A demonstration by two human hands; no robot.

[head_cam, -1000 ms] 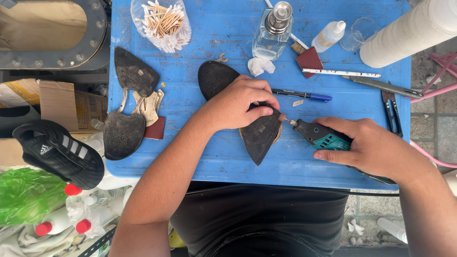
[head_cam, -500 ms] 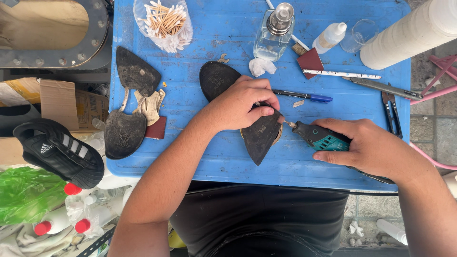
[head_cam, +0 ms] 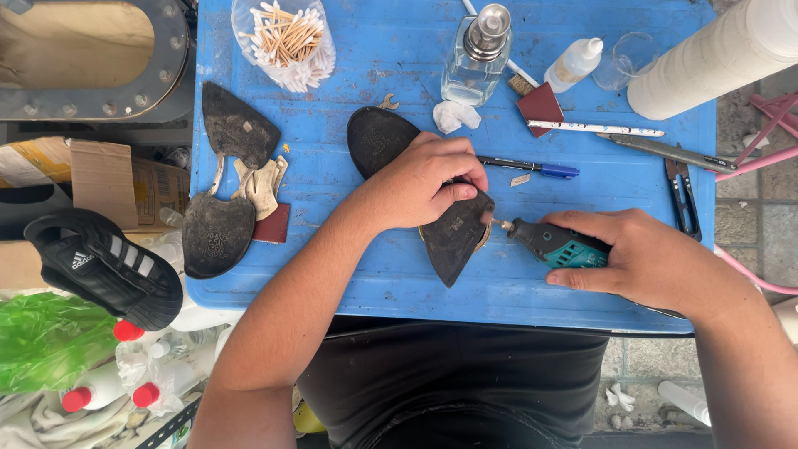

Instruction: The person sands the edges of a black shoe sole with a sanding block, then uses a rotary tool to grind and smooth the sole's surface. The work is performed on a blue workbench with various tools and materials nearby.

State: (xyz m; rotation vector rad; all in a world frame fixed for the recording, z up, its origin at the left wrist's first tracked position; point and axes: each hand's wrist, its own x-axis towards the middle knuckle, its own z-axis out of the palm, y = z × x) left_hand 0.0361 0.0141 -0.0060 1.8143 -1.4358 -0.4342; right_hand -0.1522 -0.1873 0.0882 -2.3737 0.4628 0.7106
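Observation:
My left hand (head_cam: pixel 424 179) presses down on a dark, worn shoe sole (head_cam: pixel 455 235) lying on the blue table (head_cam: pixel 349 274); its heel end shows beyond my knuckles. My right hand (head_cam: pixel 644 262) grips a teal and black rotary tool (head_cam: pixel 553 243), held level, with its small tip touching the right edge of the sole just beside my left fingertips.
A second worn sole (head_cam: pixel 229 187) lies at the left with a beige scrap. At the back stand a tub of cotton swabs (head_cam: pixel 284 40), a glass pump bottle (head_cam: pixel 474 54), a small white bottle (head_cam: pixel 573 62) and a white roll (head_cam: pixel 715 58). A blue pen (head_cam: pixel 532 168), snips (head_cam: pixel 683 195) and a black shoe (head_cam: pixel 104 266) are nearby.
The tool's tip has stayed at the sole's right edge; both hands hold nearly the same place, with only a slight shift of view.

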